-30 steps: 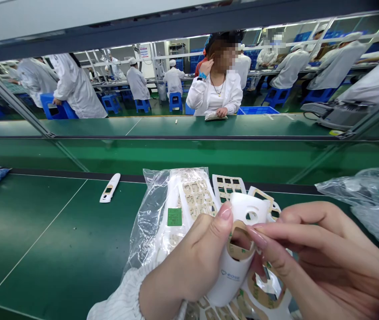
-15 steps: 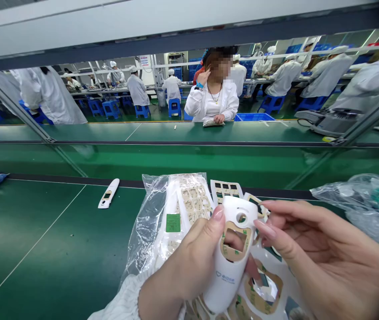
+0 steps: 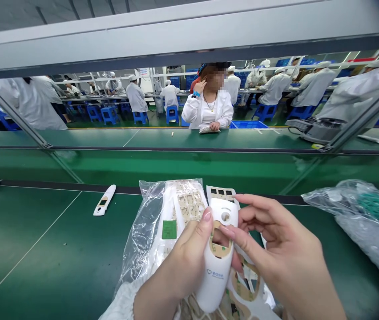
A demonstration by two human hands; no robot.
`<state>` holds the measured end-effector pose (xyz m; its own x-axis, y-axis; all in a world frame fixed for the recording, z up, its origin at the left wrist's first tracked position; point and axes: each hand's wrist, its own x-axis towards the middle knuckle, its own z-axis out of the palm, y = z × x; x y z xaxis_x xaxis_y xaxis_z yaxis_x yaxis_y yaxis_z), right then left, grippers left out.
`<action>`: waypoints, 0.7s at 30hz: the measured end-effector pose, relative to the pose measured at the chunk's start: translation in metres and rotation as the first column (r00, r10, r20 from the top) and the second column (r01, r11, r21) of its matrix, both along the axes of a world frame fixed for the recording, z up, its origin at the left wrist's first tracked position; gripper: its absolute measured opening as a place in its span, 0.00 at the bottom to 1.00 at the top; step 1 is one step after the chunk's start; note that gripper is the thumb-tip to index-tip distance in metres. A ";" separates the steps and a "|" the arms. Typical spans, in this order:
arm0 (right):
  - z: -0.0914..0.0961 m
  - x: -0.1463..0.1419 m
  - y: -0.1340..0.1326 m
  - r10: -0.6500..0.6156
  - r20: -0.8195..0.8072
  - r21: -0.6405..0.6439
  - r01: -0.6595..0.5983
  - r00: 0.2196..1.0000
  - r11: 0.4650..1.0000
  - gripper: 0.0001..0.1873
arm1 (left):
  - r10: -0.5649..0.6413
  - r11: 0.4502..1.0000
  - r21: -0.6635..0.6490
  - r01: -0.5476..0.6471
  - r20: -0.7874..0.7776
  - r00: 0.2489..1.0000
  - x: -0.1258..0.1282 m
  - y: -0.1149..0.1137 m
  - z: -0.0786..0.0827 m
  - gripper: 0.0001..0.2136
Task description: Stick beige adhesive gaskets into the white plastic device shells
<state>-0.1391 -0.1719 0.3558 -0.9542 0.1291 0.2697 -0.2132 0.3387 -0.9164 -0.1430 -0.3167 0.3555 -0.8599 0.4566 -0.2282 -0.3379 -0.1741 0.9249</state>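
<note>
White shell (image 3: 216, 271) clamped in the left hand (image 3: 172, 262), thumb pressed along its side, fingers wrapped behind, so a solid grip there. Right hand (image 3: 276, 240) half curled at the shell's upper end, fingertips (image 3: 227, 232) right at the rectangular window, though no telling if it's actually pinching anything. Tan-backed die-cut sheet (image 3: 246, 280) just under both hands, partly hidden by them. Clear bag (image 3: 132, 253) right beside the left wrist, packed with a white sheet of square cutouts (image 3: 187, 205) with a green label (image 3: 169, 229) on it. Second bag (image 3: 352, 218) off to the right, full of something green and pale, hard to make out through the plastic. Loose white handheld device (image 3: 104, 200) lying on the green bench (image 3: 36, 240), well apart from the hands. Across the line, a co-worker (image 3: 207, 104) in a white coat, one hand up by the ear, blue crate (image 3: 247, 125) nearby. Beyond that, rows of white-coated workers and blue stools (image 3: 109, 114).
</note>
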 end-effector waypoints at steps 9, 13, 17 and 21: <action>-0.005 -0.008 -0.002 0.204 0.029 0.006 -0.204 0.979 0.979 0.27 | 0.147 0.987 0.064 -0.147 0.011 0.989 0.000 -0.001 -0.009 0.27; -0.007 -0.008 -0.010 0.246 0.017 -0.162 -0.240 0.969 0.957 0.16 | 0.085 0.987 0.142 -0.082 -0.015 0.996 -0.002 0.001 -0.014 0.28; -0.010 -0.009 -0.008 0.173 -0.014 -0.040 -0.173 0.985 0.984 0.13 | 0.097 0.987 0.133 -0.091 -0.037 0.995 -0.002 0.004 -0.016 0.30; -0.008 -0.009 -0.004 0.221 -0.047 0.036 -0.219 0.974 0.975 0.13 | 0.123 0.978 0.178 -0.114 -0.043 0.991 -0.002 0.005 -0.016 0.31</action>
<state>-0.1477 -0.1761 0.3480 -0.9433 -0.0916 0.3190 -0.3315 0.3059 -0.8925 -0.1446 -0.3114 0.3399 -0.9191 0.3794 -0.1065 -0.2562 -0.3701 0.8929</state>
